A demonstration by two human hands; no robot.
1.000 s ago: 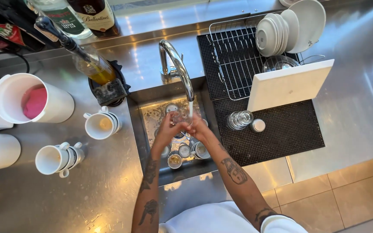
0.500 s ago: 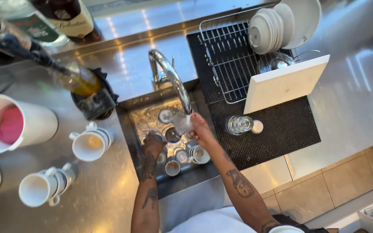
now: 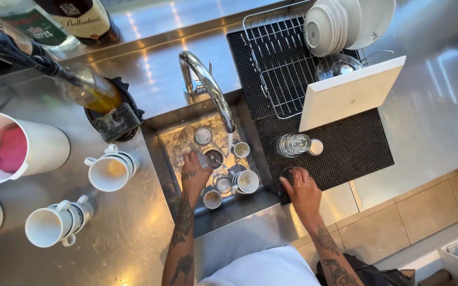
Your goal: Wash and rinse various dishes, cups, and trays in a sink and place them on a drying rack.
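My left hand (image 3: 194,173) reaches down into the steel sink (image 3: 160,153), with its fingers among several small cups (image 3: 247,181) and by a clear glass (image 3: 204,158). I cannot tell whether it grips anything. My right hand (image 3: 302,191) rests on the near left corner of the black drying mat (image 3: 356,148), its fingers closed over a small glass (image 3: 288,173) that stands on the mat. Water runs from the curved tap (image 3: 208,85) into the sink between my hands.
An upturned glass (image 3: 293,144) and a small white cup (image 3: 316,146) stand on the mat. A white board (image 3: 351,92) leans on the wire rack (image 3: 276,58) with stacked bowls (image 3: 329,24). On the left counter are stacked mugs (image 3: 109,170), more mugs (image 3: 54,225), a white pitcher (image 3: 22,151) and bottles (image 3: 86,92).
My hands have left the tap stream. The right hand has carried the glass right and down onto the mat; the left hand has dropped into the sink among the cups.
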